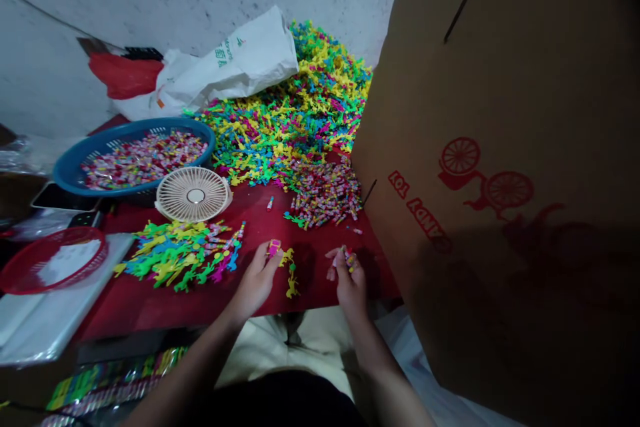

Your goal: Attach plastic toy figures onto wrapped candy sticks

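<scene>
My left hand point(260, 275) is closed on a pink and yellow plastic piece point(275, 247) above the red tabletop point(310, 267). Yellow figures point(292, 280) with a bit of green are just right of its fingertips. In my right hand point(349, 276) are small candy tubes point(350, 257) in pink and yellow, held between thumb and fingers. Beyond my hands lies a heap of wrapped candy tubes point(327, 192), with one tube point(270, 203) apart from it. A pile of figures and tubes point(185, 253) sits to the left.
A large cardboard box point(425, 113) stands at the right. Behind are a big heap of colourful plastic figures point(320, 93) and a white sack point(240, 60). At the left are a blue basket point(70, 170) of candy, a small fan point(194, 195) and a red basket point(15, 273).
</scene>
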`<state>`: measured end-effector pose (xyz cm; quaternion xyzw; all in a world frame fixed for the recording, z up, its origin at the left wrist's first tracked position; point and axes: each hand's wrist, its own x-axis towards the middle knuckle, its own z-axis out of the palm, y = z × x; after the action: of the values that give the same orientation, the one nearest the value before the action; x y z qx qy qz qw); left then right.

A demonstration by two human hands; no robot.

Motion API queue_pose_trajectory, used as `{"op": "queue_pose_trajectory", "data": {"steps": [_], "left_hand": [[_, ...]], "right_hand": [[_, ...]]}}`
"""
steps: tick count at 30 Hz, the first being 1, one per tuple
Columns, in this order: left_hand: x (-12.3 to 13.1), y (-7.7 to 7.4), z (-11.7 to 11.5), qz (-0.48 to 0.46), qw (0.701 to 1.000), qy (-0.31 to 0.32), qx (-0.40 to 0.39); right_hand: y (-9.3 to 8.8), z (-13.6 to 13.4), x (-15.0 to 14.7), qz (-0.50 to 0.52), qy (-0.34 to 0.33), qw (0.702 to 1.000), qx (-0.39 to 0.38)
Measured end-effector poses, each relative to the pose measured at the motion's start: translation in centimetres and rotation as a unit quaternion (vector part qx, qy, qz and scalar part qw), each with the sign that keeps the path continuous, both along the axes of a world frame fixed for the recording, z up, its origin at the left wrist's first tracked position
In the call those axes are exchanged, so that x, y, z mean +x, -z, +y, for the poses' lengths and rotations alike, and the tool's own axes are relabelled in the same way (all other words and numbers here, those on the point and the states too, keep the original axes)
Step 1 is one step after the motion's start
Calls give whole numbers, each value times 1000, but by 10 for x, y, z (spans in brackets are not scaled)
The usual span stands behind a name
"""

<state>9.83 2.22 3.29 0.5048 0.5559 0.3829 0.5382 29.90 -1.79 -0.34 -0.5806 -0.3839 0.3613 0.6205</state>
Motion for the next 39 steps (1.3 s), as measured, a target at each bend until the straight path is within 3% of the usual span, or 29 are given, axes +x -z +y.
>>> {"op": "queue_pose_trajectory", "data": {"steps": [3, 5, 8, 13, 19, 27, 39], "left_hand": [[1, -20, -17, 56, 991, 106, 54], [2, -35, -28, 88, 977, 177, 84], [5, -54, -42, 119, 957, 238, 117], [10, -75, -53, 107, 947, 273, 128], [11, -83, -58, 80, 948, 278, 132], [10, -71, -57, 60, 957, 269, 91], [5, -82, -61, 162, 938, 289, 104]], "right_hand": [[-24, -7, -13, 146, -6, 989, -2], [-42, -10, -18, 188, -21, 982, 6], [-66, -16, -19, 197, -55, 979, 21], [-90, -28, -23, 139, -75, 986, 46], [-93, -34, -33, 132, -94, 984, 71], [-86, -39, -31, 57, -81, 991, 93], [-94, -42, -36, -15, -79, 993, 83]]}}
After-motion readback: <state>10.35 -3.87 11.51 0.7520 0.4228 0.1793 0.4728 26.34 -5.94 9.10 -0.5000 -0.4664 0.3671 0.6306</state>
